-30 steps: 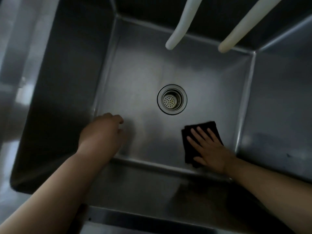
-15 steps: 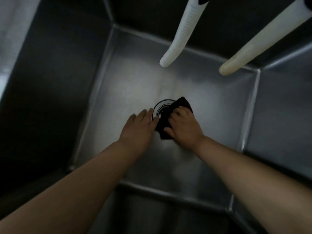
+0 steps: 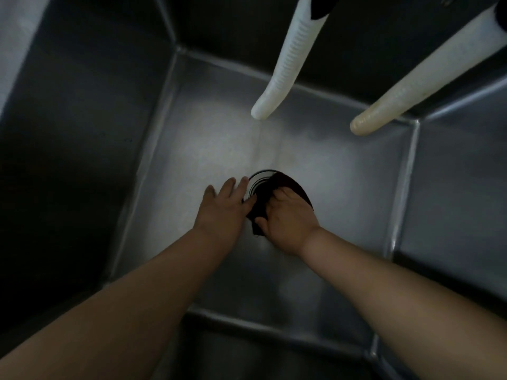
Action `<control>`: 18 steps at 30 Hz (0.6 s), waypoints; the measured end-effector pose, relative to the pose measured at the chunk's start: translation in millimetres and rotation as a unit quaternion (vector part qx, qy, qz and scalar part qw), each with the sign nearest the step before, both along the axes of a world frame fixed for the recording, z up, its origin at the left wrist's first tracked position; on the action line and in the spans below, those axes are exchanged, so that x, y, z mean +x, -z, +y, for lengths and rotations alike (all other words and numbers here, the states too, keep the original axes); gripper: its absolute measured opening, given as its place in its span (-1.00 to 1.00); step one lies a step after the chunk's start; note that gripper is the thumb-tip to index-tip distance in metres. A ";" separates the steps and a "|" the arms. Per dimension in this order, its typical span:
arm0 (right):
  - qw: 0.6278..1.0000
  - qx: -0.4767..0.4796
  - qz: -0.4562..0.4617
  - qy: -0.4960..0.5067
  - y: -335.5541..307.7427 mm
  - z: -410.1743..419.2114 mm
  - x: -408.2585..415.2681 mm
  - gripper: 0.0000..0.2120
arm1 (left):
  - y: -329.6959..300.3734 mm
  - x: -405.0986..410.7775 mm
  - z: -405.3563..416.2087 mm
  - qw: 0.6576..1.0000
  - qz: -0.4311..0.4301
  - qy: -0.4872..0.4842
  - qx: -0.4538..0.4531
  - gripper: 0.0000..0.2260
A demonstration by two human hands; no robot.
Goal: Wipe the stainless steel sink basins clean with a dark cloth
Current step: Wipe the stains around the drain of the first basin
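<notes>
I look straight down into a deep stainless steel sink basin (image 3: 208,149). A dark cloth (image 3: 288,185) lies bunched over the round drain (image 3: 258,178) in the middle of the basin floor and hides most of it. My right hand (image 3: 288,218) grips the cloth with curled fingers and presses it onto the drain. My left hand (image 3: 223,208) lies flat on the basin floor just left of the drain, fingers straight, its fingertips touching the drain rim and the cloth's edge.
Two white flexible faucet hoses (image 3: 288,58) (image 3: 422,86) hang down over the back of the basin, above the hands. Steel walls close in on all sides; the left wall (image 3: 82,133) is dark.
A second ago my right hand pressed the cloth flat at the front right and my left hand was at the front left. Both moved to the drain; the cloth is now bunched there.
</notes>
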State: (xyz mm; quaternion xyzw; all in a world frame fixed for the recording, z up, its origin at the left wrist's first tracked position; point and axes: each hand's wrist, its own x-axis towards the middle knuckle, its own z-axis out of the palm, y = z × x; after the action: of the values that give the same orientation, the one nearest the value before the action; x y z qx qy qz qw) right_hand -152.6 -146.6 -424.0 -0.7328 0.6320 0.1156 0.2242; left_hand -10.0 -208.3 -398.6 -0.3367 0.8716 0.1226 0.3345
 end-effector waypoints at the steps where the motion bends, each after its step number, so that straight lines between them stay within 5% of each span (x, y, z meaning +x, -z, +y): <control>1: 1.000 -0.001 0.005 0.004 -0.4 -0.5 3.4 -0.47 | 0.0 0.8 -0.5 1.000 0.003 0.000 -0.003 -0.35; 8: 0.998 0.023 -0.039 0.045 -2.4 -5.3 1.6 -0.59 | 2.1 5.0 1.5 1.000 0.023 -0.017 -0.003 -0.25; 18: 0.994 0.072 -0.070 0.038 1.3 -3.3 -1.0 -0.51 | 0.0 1.8 5.4 1.000 0.013 -0.024 -0.004 -0.33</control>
State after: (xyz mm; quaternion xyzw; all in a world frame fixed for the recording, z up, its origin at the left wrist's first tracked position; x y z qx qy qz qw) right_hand -153.6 -149.9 -425.3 -0.6963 0.6323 0.1001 0.3246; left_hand -8.1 -202.9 -398.6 -0.3574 0.8679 0.1314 0.3190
